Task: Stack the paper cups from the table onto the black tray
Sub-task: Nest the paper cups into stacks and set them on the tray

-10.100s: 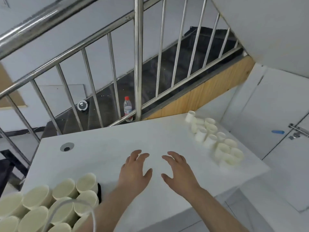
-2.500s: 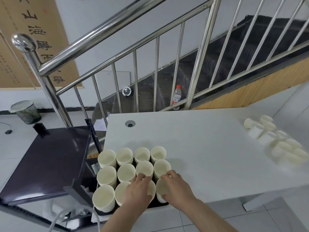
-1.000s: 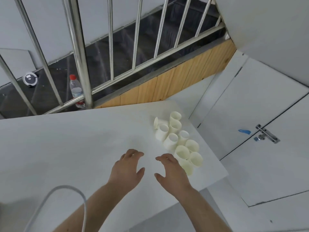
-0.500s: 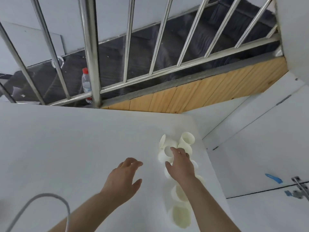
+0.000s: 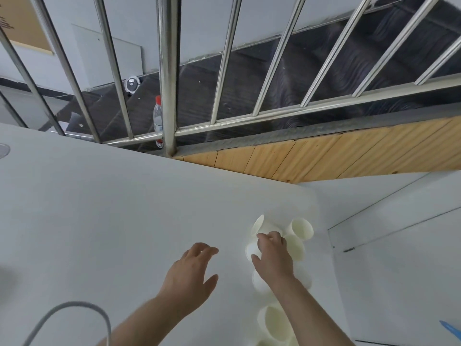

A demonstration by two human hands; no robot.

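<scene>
At the far right corner of the white counter [image 5: 104, 221], my right hand [image 5: 273, 258] has its fingers curled over the rim of one paper cup [image 5: 250, 251] in the cluster of paper cups [image 5: 287, 248]. I judge the grip is pinching that cup, though the hand hides the contact, so I say it with some doubt. My left hand [image 5: 190, 273] hovers just beside, fingers spread and loosely bent, holding nothing. The black tray is out of view.

Risks as I judge them: the cups sit packed together, touching, close to the counter's right edge. One tipped cup [image 5: 259, 225] already lies on its side, and the far cup [image 5: 300, 228] leans. Lifting one out of the pack could drag a neighbour along and roll it off the edge. Squeezing the rim too hard would crease it, and a creased rim may not nest cleanly when stacking. The near cup [image 5: 275, 325] lies under my forearm, so a careless withdrawal could knock it.

These are thin, cream-white paper cones with rolled lips, light and easily dented. Smooth and matt, the counter gives little friction to hold a nudged cup. Behind it stand a polished steel railing [image 5: 169, 76] and pale wood panelling [image 5: 324, 156].
</scene>
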